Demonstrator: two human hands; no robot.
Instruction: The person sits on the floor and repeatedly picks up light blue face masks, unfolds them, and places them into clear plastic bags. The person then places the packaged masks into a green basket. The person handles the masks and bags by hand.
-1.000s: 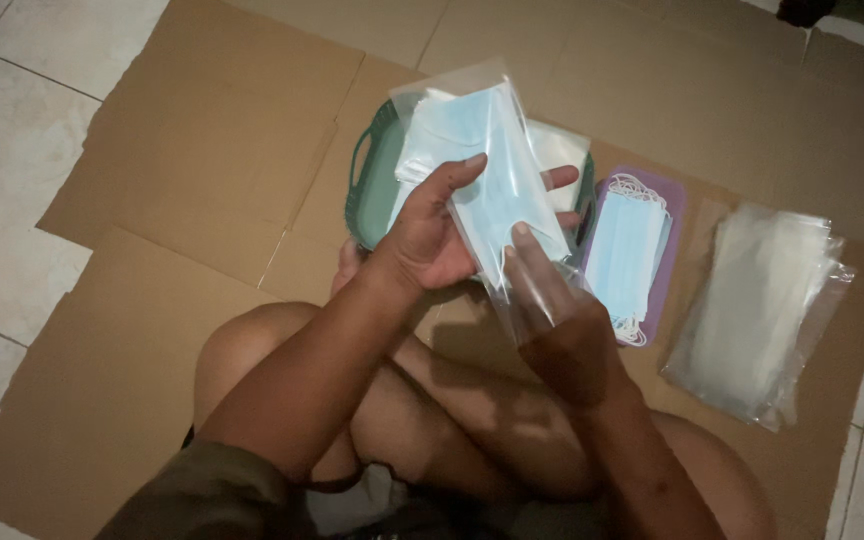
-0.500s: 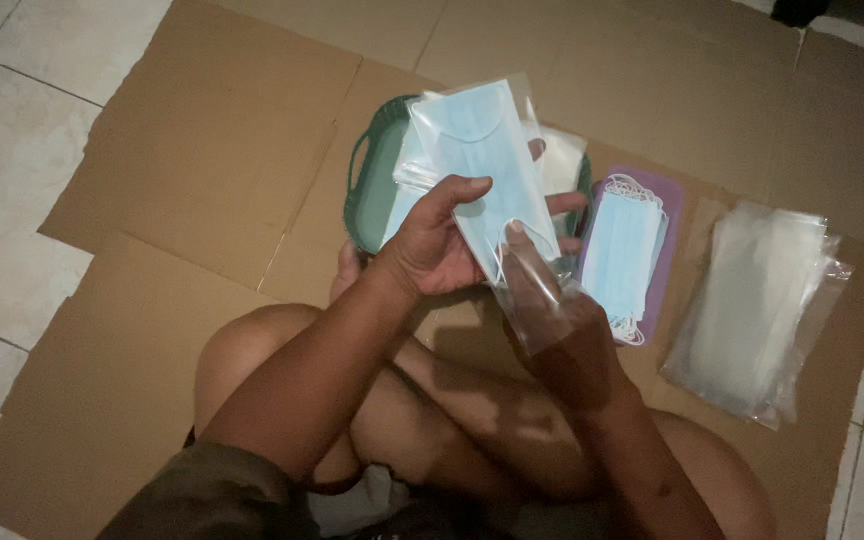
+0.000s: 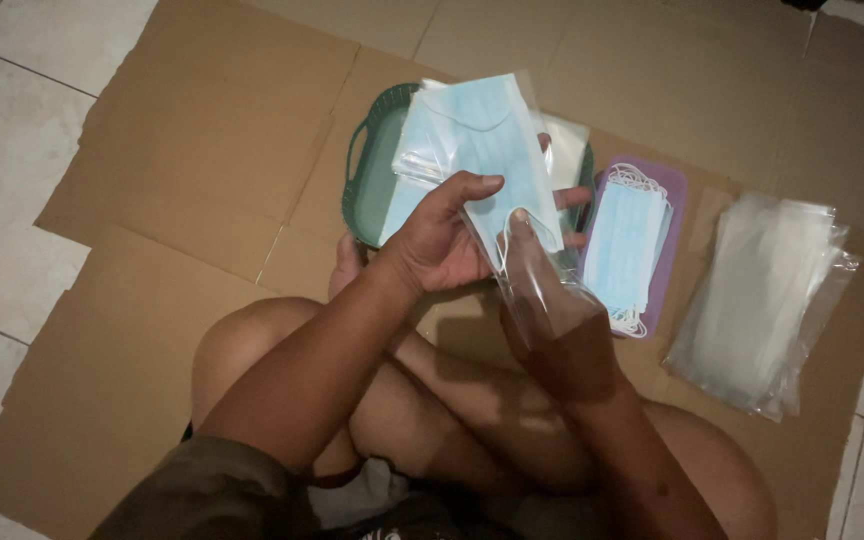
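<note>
Above the crossed legs, the left hand (image 3: 442, 245) holds a light blue face mask (image 3: 482, 150) that sits partly inside a clear plastic bag (image 3: 542, 290). Its thumb lies across the front of the mask and its other fingers curl behind, so the mask is pinched between them. The right hand (image 3: 562, 345) is just below and to the right. It holds the low end of the clear bag, with one finger pointing up and pressing on the mask's bottom edge. How its other fingers sit I cannot tell, because the bag covers them.

Behind the mask, farther away, is a green basket (image 3: 367, 185) with more bagged masks in it. Just right of it is a purple tray (image 3: 667, 190) with a pile of blue masks (image 3: 627, 245). Farther right lies a stack of clear empty bags (image 3: 767, 300).

All of this rests on flat brown cardboard (image 3: 212, 150) spread over a pale tiled floor (image 3: 12, 130). The person sits on the cardboard with bare knees. The light is dim.
</note>
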